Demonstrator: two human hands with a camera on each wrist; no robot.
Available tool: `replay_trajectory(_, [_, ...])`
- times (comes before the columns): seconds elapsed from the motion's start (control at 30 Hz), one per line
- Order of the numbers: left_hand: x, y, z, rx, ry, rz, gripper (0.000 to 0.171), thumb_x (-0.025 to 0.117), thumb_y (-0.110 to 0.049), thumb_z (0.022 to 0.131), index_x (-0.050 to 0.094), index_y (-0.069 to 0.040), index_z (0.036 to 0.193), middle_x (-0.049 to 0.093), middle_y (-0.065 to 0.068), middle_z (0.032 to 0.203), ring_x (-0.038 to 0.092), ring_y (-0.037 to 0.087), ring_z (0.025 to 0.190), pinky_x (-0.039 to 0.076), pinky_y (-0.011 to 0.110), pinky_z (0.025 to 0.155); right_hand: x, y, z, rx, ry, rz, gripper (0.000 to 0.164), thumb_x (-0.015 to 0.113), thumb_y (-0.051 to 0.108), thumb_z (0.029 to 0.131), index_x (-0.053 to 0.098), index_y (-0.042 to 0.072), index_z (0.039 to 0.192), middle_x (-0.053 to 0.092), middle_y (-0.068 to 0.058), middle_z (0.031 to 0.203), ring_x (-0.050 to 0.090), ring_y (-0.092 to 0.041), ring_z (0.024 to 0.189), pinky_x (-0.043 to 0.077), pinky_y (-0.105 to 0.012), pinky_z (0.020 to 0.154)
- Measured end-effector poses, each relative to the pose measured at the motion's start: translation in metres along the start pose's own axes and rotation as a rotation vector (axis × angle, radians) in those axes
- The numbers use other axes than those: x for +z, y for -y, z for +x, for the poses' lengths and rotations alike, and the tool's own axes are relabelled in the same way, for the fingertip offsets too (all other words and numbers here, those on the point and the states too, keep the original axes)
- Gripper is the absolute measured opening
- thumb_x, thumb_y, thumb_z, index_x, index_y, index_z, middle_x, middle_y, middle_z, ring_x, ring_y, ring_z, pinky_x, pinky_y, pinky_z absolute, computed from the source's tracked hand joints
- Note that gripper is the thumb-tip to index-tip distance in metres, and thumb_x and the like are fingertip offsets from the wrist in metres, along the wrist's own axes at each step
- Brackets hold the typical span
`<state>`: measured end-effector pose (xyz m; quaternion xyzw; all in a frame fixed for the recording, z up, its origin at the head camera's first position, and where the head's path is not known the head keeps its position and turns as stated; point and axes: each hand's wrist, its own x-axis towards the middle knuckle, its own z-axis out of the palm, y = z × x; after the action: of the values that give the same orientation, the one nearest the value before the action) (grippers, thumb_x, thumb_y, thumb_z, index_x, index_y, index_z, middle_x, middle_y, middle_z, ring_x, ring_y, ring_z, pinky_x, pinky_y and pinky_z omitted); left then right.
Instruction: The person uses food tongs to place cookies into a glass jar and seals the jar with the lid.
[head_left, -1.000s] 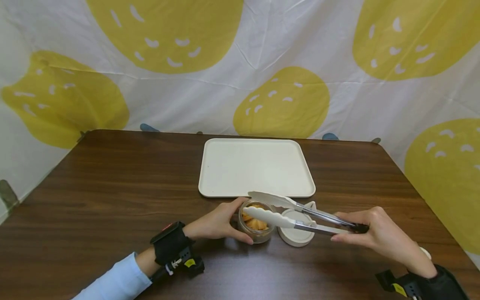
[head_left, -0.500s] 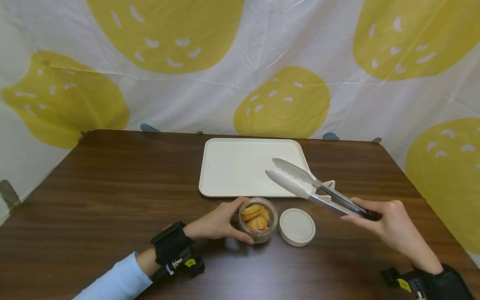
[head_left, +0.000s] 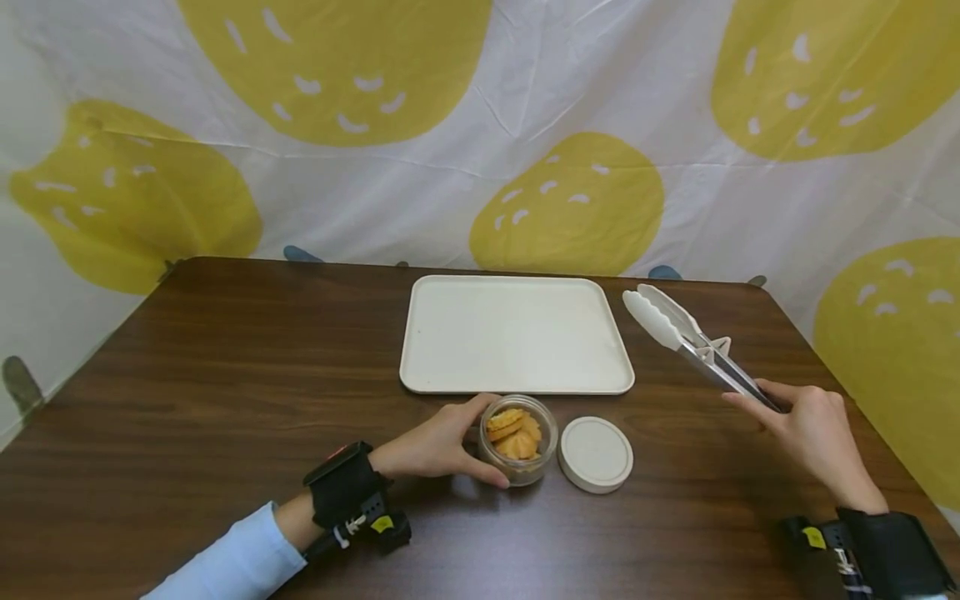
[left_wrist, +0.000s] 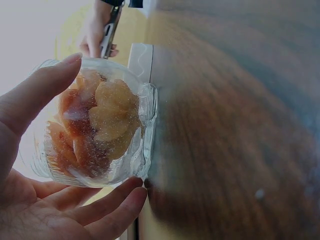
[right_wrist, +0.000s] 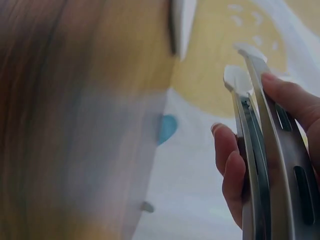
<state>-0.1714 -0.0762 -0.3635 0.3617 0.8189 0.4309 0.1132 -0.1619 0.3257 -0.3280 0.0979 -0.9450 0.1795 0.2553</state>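
Observation:
My left hand (head_left: 446,440) grips an open glass jar (head_left: 486,446), thumb on the near side and fingers around the back. Golden-brown cookies (head_left: 516,435) fill the jar, and through its wall in the left wrist view the stacked cookies (left_wrist: 107,117) show clearly. Off to the right, my right hand (head_left: 806,429) pinches a pair of metal tongs (head_left: 727,373) with white scalloped tips, raised over the table. Nothing sits between the tips. The right wrist view has thumb and fingers on opposite arms of the tongs (right_wrist: 277,150).
A round white lid (head_left: 596,454) lies just right of the jar. Behind the jar a white rectangular tray (head_left: 517,333) rests on the dark wooden table (head_left: 262,358). A curtain (head_left: 405,192) with yellow lemon shapes hangs along the table's back edge.
My right hand has carried the tongs from over the jar and lid to the right and back, past the tray's right side. The left hand and jar have stayed in place.

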Motion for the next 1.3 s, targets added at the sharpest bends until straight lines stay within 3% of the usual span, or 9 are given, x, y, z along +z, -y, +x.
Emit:
replay_trajectory(0.13, [0.0,0.0,0.0,0.001,0.0,0.009,0.075,0.079,-0.028,0.065,0.039,-0.008,0.126,0.054,0.003,0.114,0.05,0.013,0.105,0.04,0.029,0.089,0.001,-0.008,0.003,0.07,0.061,-0.035,0.051,0.069,0.036,0.076,0.064,-0.011,0.096,0.057,-0.003,0.048,0.039,-0.012,0.043,0.023,-0.026,0.041])
replay_trajectory(0.33, [-0.001,0.0,0.0,0.003,0.002,0.006,0.076,0.079,-0.029,0.066,0.039,-0.007,0.126,0.054,0.005,0.115,0.049,0.015,0.105,0.04,0.031,0.09,0.004,-0.022,0.006,0.164,0.147,-0.07,0.057,0.063,0.042,0.079,0.062,-0.012,0.098,0.059,-0.004,0.051,0.043,-0.017,0.047,0.025,-0.026,0.041])
replay_trajectory(0.57, [0.0,0.003,0.0,0.063,-0.02,0.022,0.077,0.078,-0.035,0.065,0.039,-0.006,0.124,0.055,0.005,0.113,0.05,0.013,0.103,0.041,0.03,0.088,0.005,-0.034,0.013,0.273,0.22,-0.098,0.064,0.058,0.05,0.081,0.062,-0.012,0.098,0.06,-0.003,0.052,0.047,-0.021,0.052,0.027,-0.027,0.044])
replay_trajectory(0.77, [0.0,0.001,0.0,0.008,0.003,0.006,0.076,0.079,-0.029,0.066,0.038,-0.007,0.126,0.054,0.005,0.115,0.05,0.014,0.105,0.04,0.031,0.09,0.009,-0.04,0.019,0.279,0.246,-0.118,0.063,0.059,0.051,0.079,0.064,-0.01,0.094,0.056,0.0,0.051,0.046,-0.024,0.054,0.027,-0.028,0.044])
replay_trajectory(0.93, [0.0,0.002,0.001,-0.015,0.008,-0.003,0.076,0.079,-0.027,0.065,0.038,-0.009,0.126,0.054,0.003,0.116,0.049,0.013,0.107,0.039,0.029,0.09,0.013,-0.042,0.026,0.263,0.242,-0.136,0.056,0.06,0.051,0.078,0.067,-0.004,0.082,0.054,0.001,0.048,0.047,-0.025,0.051,0.028,-0.028,0.042])
replay_trajectory(1.13, [0.001,0.002,-0.001,-0.028,0.012,-0.016,0.076,0.08,-0.027,0.065,0.038,-0.01,0.127,0.053,0.001,0.116,0.049,0.012,0.107,0.039,0.03,0.091,0.016,-0.04,0.03,0.294,0.279,-0.134,0.057,0.058,0.053,0.078,0.067,-0.003,0.08,0.054,0.002,0.047,0.048,-0.023,0.051,0.029,-0.028,0.041])
replay_trajectory(1.3, [0.0,0.001,-0.002,-0.025,0.014,-0.021,0.077,0.08,-0.027,0.065,0.038,-0.01,0.127,0.053,0.001,0.116,0.048,0.011,0.107,0.039,0.03,0.091,0.019,-0.035,0.033,0.272,0.308,-0.14,0.052,0.059,0.052,0.078,0.055,0.005,0.055,0.044,0.001,0.048,0.043,-0.022,0.05,0.029,-0.029,0.042])
